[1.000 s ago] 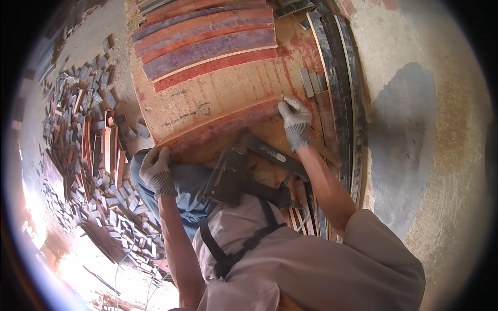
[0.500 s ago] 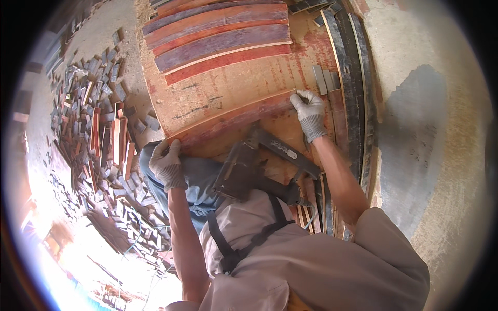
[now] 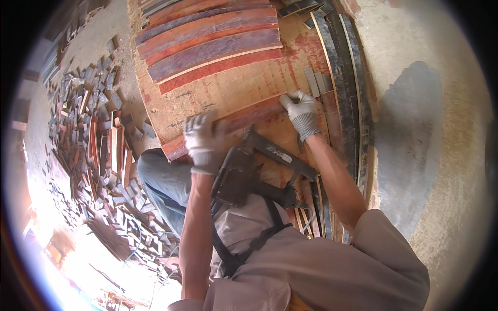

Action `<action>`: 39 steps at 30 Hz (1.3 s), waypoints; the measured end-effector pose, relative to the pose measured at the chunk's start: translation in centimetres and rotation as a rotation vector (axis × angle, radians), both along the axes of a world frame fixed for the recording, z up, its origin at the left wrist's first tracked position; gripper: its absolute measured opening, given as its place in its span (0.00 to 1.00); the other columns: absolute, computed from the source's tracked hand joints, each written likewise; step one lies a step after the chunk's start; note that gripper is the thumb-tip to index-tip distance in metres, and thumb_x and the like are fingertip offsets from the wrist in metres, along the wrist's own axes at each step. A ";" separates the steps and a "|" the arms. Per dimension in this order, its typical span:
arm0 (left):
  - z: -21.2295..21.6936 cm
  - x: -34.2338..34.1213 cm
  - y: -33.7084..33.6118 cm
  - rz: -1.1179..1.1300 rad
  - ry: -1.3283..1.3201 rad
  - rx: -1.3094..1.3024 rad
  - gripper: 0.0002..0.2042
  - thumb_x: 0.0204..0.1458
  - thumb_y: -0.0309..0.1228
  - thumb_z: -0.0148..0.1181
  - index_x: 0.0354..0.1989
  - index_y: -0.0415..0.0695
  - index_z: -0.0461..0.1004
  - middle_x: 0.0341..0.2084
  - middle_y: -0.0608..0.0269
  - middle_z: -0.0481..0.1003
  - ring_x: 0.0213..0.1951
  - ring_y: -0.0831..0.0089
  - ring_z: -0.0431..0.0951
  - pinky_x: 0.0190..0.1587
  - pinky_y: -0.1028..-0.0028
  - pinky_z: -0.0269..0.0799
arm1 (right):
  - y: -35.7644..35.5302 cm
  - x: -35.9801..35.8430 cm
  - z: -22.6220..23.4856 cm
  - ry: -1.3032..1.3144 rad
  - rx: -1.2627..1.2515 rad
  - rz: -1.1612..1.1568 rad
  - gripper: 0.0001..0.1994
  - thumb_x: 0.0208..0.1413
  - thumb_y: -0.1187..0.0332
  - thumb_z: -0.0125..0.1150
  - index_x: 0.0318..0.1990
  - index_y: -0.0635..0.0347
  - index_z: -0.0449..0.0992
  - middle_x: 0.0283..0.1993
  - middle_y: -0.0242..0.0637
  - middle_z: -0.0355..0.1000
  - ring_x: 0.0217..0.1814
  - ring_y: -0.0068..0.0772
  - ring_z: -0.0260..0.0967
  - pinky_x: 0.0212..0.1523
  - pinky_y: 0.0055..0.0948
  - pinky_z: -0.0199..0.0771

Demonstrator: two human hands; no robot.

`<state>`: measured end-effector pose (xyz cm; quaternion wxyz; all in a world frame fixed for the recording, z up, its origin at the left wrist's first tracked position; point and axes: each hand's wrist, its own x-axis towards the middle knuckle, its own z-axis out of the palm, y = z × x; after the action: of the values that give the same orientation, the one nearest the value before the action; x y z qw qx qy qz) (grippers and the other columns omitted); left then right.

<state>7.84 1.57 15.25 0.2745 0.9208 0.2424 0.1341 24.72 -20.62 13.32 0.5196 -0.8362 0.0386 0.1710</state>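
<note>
A long, reddish, slightly curved wooden strip (image 3: 252,115) lies across the plywood board (image 3: 207,98) in front of me. At its right end my right hand (image 3: 301,110), in a pale knit glove, is closed with thumb and fingers on the strip. My left hand (image 3: 203,142), gloved too, is over the strip left of its middle; motion smears its fingers, and I cannot tell if it touches the wood. A dark nail gun (image 3: 236,176) rests against my lap between my forearms, its magazine pointing toward the right.
Several red and purple curved strips (image 3: 218,41) lie side by side at the board's far end. Long black-edged strips (image 3: 340,78) and short grey pieces (image 3: 313,83) line the right side. A heap of small wood offcuts (image 3: 98,155) covers the floor at left.
My left hand has left the strip's left end and moved right along it. My right hand still holds the right end. The view has shifted slightly.
</note>
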 end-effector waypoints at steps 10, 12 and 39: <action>1.0 3.9 -1.9 0.013 0.028 -0.321 0.09 0.45 0.35 0.73 0.31 0.43 0.86 0.28 0.54 0.81 0.33 0.57 0.82 0.42 0.61 0.78 | -0.2 0.1 0.4 0.129 -0.030 -0.002 0.10 0.58 0.71 0.72 0.43 0.68 0.82 0.36 0.39 0.82 0.33 0.26 0.78 0.38 0.28 0.79; 0.9 4.0 -1.8 0.011 0.056 -0.318 0.08 0.44 0.34 0.73 0.30 0.44 0.85 0.28 0.55 0.81 0.33 0.58 0.82 0.42 0.61 0.78 | -0.4 -0.9 1.8 -0.102 -0.156 0.089 0.13 0.58 0.70 0.70 0.47 0.68 0.80 0.39 0.44 0.81 0.36 0.35 0.79 0.40 0.33 0.80; -0.1 4.0 -1.3 -0.059 -0.038 -0.278 0.05 0.46 0.31 0.69 0.25 0.44 0.80 0.26 0.57 0.80 0.35 0.55 0.80 0.41 0.58 0.76 | -8.5 -6.1 18.5 0.544 -0.100 0.278 0.09 0.60 0.64 0.64 0.31 0.57 0.78 0.21 0.26 0.70 0.21 0.19 0.67 0.22 0.25 0.66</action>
<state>11.82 0.31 15.16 0.4076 0.8780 0.2262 0.1084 18.65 -29.17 31.83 0.4199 -0.7816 0.0701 0.4559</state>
